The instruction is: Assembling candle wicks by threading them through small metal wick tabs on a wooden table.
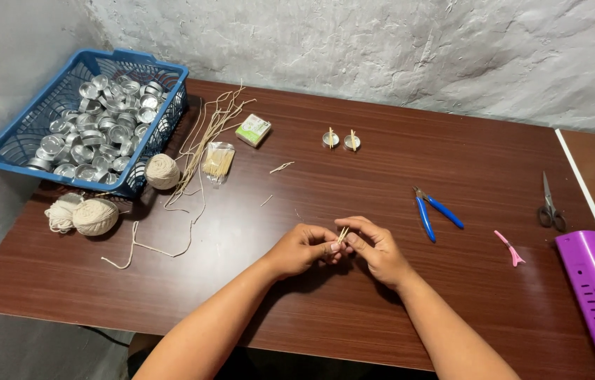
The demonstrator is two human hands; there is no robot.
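A thin wooden stick is pinched between left hand and right hand fingertips; pressure is best kept light, close beside the pinch.

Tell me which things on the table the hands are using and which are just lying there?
In use:
left hand and right hand, pinching a thin stick between them.

Lying about:
blue pliers
scissors
pink clip
balls of string
blue basket of metal cups
two cups with sticks
bag of sticks
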